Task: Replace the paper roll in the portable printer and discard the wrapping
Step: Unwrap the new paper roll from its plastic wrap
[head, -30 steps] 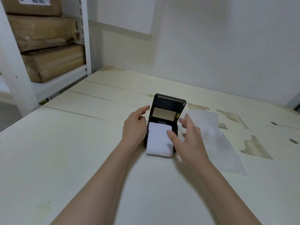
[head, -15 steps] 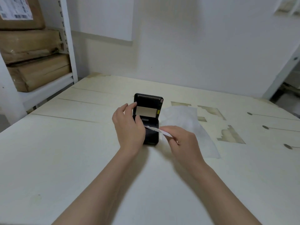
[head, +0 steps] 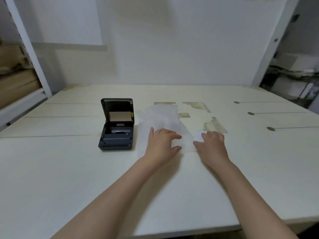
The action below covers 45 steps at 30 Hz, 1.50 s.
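The black portable printer [head: 117, 128] stands on the white table [head: 69, 169] with its lid raised, and its paper bay looks open with no white paper showing. To its right lies a thin white wrapping sheet [head: 162, 118]. My left hand [head: 162, 144] rests on the near part of that sheet, fingers spread. My right hand [head: 211, 144] is just right of the sheet and closes around a small white piece of paper [head: 198, 136].
Worn patches and dark screw marks dot the table to the right [head: 215, 125]. A white shelf with brown boxes [head: 15, 80] stands at the left. Another rack with clutter [head: 293, 75] is at the far right. A white wall runs behind the table.
Both hands left the printer and moved right onto the wrapping sheet. The white paper that lay over the printer is gone from it; my right hand now holds a white piece.
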### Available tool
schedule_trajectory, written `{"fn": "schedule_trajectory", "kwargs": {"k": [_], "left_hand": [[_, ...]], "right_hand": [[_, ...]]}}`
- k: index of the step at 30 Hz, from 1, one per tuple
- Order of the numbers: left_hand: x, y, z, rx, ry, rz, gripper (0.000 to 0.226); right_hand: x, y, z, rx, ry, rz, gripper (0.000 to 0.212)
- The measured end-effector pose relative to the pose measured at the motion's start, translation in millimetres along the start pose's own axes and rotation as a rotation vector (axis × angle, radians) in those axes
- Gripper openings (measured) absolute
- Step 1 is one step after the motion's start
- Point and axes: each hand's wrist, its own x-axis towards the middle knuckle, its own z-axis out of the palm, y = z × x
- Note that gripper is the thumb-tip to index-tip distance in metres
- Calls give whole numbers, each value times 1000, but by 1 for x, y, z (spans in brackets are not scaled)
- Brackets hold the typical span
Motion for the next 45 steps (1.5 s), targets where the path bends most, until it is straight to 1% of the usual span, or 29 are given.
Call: {"fn": "schedule_trajectory", "kwargs": {"k": [1, 2, 3, 5, 6, 8, 10, 11, 13, 15, 17, 19, 22, 25, 27, 29, 33, 36, 38, 42, 45], "left_hand": [[0, 2, 5, 32, -91, -28, 43], [0, 3, 11, 57, -150, -57, 44], [0, 2, 15, 67, -168, -78, 42], [0, -3, 19, 58, -118, -96, 35], [1, -5, 20, 55, -86, -102, 31], [4, -9, 19, 56, -53, -116, 25], [8, -13, 19, 52, -25, -130, 20], [9, -15, 19, 52, -9, -138, 20], [11, -17, 20, 66, 4, -150, 23], [11, -14, 22, 62, 18, -147, 21], [12, -7, 24, 5, 55, -106, 19], [12, 1, 27, -44, 85, -23, 26], [15, 11, 31, -44, 159, 84, 27], [18, 18, 31, -42, 253, 79, 22], [19, 20, 30, -36, 302, 55, 21], [17, 21, 28, -4, 352, 35, 19], [9, 18, 24, 71, 409, -7, 15], [2, 12, 17, 63, 406, -54, 16], [-3, 7, 8, 49, 403, -117, 18], [-11, -1, -8, 50, 379, -225, 20], [-16, -3, -18, 38, 397, -286, 19]], "right_hand": [[1, 1, 0, -56, -38, 30, 56], [1, 1, 0, -98, -39, 45, 53], [1, 0, 1, -95, 0, 34, 48], [-2, -2, 3, 2, 141, -45, 41], [-3, -2, 4, 62, 194, -84, 43], [-7, -3, 7, 134, 194, -119, 49], [-10, -2, 11, 129, 155, -142, 51], [-9, 0, 14, 118, 153, -162, 48], [-6, 5, 17, 124, 180, -185, 35], [-3, 7, 17, 147, 201, -160, 24], [-2, 5, 14, 153, 189, -129, 19], [-2, 2, 12, 204, 203, -130, 17], [-3, 1, 12, 276, 235, -158, 13], [-5, 2, 11, 330, 306, -218, 6], [-6, 1, 10, 323, 354, -242, 5], [-5, 0, 10, 281, 397, -197, 6], [-4, 1, 9, 230, 477, -14, 6], [-5, 4, 9, 186, 477, 88, 6], [-5, 6, 8, 167, 481, 138, 7], [-5, 7, 8, 154, 479, 200, 8], [-4, 5, 8, 154, 475, 239, 9]]}}
